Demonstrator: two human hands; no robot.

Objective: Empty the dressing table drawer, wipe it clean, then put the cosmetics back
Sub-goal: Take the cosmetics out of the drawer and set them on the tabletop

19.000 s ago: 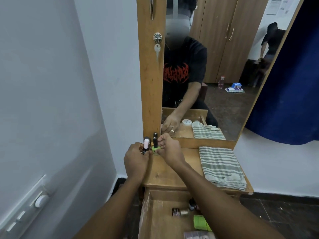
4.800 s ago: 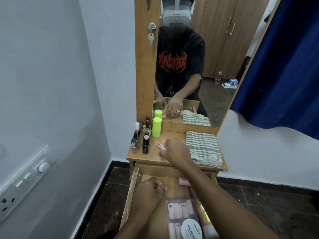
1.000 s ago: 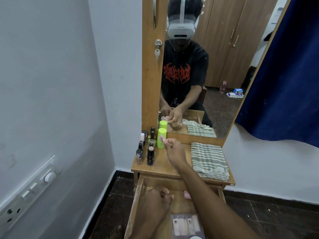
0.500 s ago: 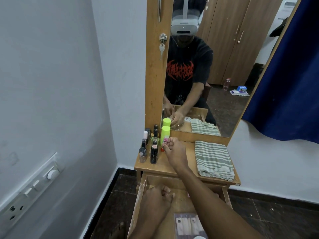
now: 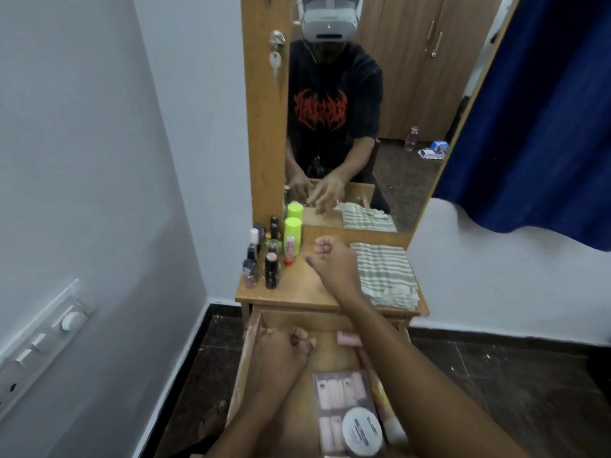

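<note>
One drawer [image 5: 245,363], one striped cloth [image 5: 383,276]

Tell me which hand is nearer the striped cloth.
Right. The right hand is just left of the striped cloth on the tabletop; the left hand is down in the open drawer.

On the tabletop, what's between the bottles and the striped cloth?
Between bottles and striped cloth: only the right hand, fingers curled, over bare tabletop. Head view.
</note>
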